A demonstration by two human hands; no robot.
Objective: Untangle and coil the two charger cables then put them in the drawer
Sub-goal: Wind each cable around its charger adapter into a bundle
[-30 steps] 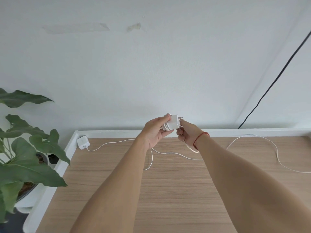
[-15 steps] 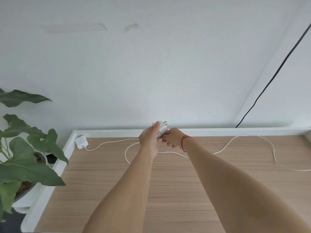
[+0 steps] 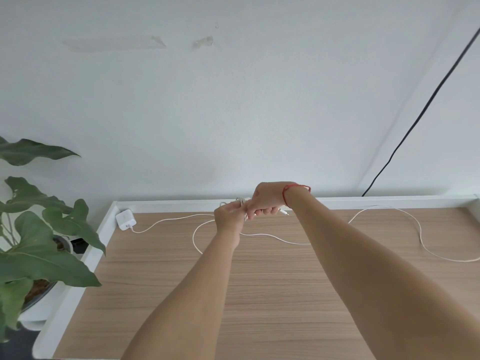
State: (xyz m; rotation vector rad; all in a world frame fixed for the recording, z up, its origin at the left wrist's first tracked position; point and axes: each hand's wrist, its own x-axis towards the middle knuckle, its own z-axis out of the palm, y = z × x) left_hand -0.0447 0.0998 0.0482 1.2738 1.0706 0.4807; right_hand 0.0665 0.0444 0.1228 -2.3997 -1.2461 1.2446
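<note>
Now both of my hands meet over the far edge of the wooden desk (image 3: 259,294). My left hand (image 3: 228,216) stays closed on the partly wound white cable (image 3: 242,203); my right hand (image 3: 267,200) has rolled palm-down since half a second ago, fist clamped on the same bundle, so another turn looks laid. Its connector tip (image 3: 285,213) points right, the bundle's long axis roughly left–right. Slack loops lie on the desk; the second charger brick (image 3: 125,219) sits in the far-left corner.

View count: 1, head-worn, wide-angle. Faces forward and slightly down over the desk (image 3: 259,294) toward its far edge and wall (image 3: 233,113). Both forearms close below.
</note>
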